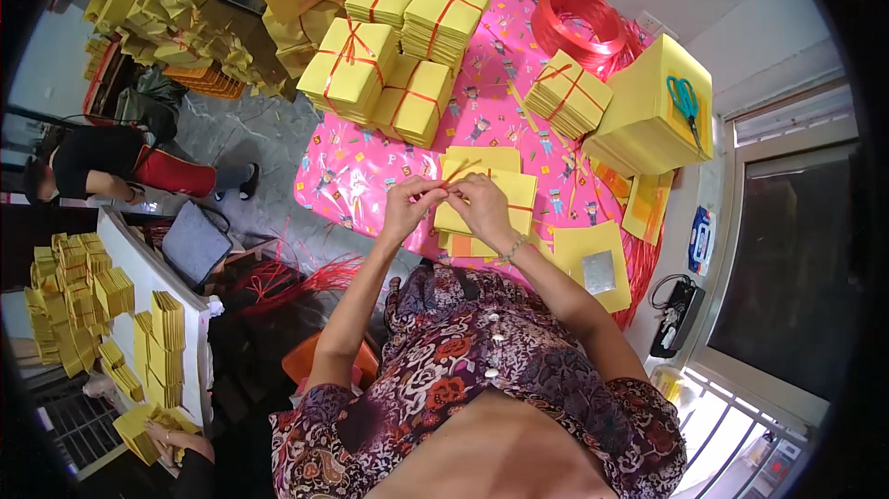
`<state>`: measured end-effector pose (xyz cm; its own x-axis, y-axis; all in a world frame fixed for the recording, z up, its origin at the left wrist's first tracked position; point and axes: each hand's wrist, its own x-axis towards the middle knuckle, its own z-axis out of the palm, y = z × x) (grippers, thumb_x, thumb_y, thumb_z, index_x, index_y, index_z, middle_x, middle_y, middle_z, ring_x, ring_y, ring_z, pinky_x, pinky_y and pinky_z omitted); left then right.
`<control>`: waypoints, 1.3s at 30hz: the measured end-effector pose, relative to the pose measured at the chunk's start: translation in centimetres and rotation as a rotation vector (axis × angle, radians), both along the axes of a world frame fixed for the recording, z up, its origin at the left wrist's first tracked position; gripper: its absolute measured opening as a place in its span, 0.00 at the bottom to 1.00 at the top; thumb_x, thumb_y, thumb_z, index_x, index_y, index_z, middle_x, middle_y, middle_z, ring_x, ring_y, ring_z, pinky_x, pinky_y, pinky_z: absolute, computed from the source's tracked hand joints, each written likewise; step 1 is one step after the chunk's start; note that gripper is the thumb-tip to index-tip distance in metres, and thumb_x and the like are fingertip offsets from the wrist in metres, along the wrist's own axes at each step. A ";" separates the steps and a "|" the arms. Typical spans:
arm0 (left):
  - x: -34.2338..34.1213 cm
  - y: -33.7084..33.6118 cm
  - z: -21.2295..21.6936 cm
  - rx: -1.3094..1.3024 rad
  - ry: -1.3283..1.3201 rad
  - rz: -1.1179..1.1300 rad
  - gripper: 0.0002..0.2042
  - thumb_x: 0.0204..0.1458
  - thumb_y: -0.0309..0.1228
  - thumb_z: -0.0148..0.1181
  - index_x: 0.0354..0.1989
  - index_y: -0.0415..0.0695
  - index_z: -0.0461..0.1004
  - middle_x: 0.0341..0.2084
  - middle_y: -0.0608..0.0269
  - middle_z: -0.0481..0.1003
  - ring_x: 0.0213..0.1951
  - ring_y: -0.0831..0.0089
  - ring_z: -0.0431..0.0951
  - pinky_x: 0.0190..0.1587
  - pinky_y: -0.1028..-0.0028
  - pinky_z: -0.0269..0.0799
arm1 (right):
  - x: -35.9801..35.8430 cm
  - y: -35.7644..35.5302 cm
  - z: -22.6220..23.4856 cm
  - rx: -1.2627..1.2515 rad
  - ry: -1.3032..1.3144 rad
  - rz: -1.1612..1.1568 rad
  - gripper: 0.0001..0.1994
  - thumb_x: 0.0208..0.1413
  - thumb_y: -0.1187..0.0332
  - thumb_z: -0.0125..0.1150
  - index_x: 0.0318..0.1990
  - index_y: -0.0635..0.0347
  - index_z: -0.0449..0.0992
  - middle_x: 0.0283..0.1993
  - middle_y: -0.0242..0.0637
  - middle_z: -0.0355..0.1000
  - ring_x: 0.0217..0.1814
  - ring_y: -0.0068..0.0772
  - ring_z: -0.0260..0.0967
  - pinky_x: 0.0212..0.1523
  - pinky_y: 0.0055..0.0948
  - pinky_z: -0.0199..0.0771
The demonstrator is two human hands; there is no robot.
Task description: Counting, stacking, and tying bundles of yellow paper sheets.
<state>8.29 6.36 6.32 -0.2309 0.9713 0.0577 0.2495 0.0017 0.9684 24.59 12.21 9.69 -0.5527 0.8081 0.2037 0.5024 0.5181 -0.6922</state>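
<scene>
A stack of yellow paper sheets (516,192) lies on the pink table near its front edge. Red ribbon (460,168) rises from between my fingers above this stack, and a red band also crosses the stack's right part. My left hand (413,209) is closed in a pinch on the ribbon. Fingertips meeting it, my right hand (482,210) pinches the ribbon too and rests over the stack. More yellow paper pokes out from beneath the stack. Whether the ribbon is knotted is hidden by my fingers.
Several tied yellow bundles (347,68) stand at the back left. A coil of red ribbon (579,25) lies behind another tied bundle (567,96). Teal scissors (683,99) rest on a tall yellow paper pile (639,119). Other people work at the left, beside a white table (153,258).
</scene>
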 end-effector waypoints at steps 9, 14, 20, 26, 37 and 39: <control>0.9 0.1 1.4 0.085 0.138 0.022 0.06 0.51 0.28 0.60 0.34 0.39 0.79 0.21 0.65 0.74 0.24 0.80 0.72 0.27 0.80 0.65 | 0.6 -0.2 0.1 -0.022 0.059 -0.018 0.08 0.46 0.64 0.64 0.28 0.58 0.78 0.27 0.36 0.71 0.34 0.37 0.69 0.34 0.34 0.69; 0.2 0.3 0.1 0.032 -0.104 -0.065 0.07 0.57 0.29 0.54 0.34 0.37 0.75 0.22 0.69 0.73 0.27 0.83 0.72 0.29 0.80 0.68 | 0.5 -0.1 1.8 -0.195 0.029 -0.029 0.11 0.48 0.60 0.66 0.29 0.58 0.78 0.27 0.33 0.71 0.36 0.28 0.71 0.33 0.28 0.70; -2.1 1.1 0.3 -0.139 -0.308 -0.358 0.10 0.59 0.32 0.51 0.37 0.37 0.73 0.28 0.66 0.76 0.33 0.83 0.74 0.40 0.79 0.70 | 0.3 0.4 1.8 -0.326 0.259 -0.078 0.12 0.49 0.60 0.66 0.32 0.61 0.78 0.34 0.34 0.71 0.39 0.26 0.72 0.34 0.24 0.71; -2.4 1.1 -0.1 -0.213 -0.494 -0.368 0.10 0.58 0.30 0.52 0.42 0.38 0.76 0.33 0.64 0.78 0.37 0.80 0.76 0.43 0.79 0.70 | 1.4 0.2 0.5 -0.188 0.242 0.150 0.07 0.50 0.66 0.64 0.32 0.60 0.79 0.34 0.34 0.69 0.38 0.30 0.70 0.37 0.28 0.69; -0.1 -0.1 0.6 -0.008 -0.183 -0.110 0.06 0.50 0.23 0.60 0.36 0.39 0.77 0.28 0.63 0.78 0.31 0.78 0.78 0.34 0.79 0.74 | 1.9 1.2 1.1 -0.166 0.193 0.143 0.08 0.54 0.71 0.53 0.41 0.57 0.76 0.37 0.37 0.69 0.41 0.40 0.69 0.42 0.35 0.68; 1.1 0.0 0.7 0.122 0.020 -0.038 0.07 0.50 0.23 0.60 0.37 0.39 0.77 0.29 0.62 0.78 0.30 0.78 0.78 0.34 0.79 0.74 | 1.9 2.3 0.6 -0.279 0.266 0.053 0.09 0.55 0.71 0.52 0.41 0.60 0.75 0.35 0.40 0.69 0.36 0.43 0.70 0.39 0.35 0.70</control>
<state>9.37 6.35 7.06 -0.1921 0.9647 0.1799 0.2669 -0.1251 0.9556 26.50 14.47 10.33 -0.5529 0.8243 0.1219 0.2635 0.3117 -0.9129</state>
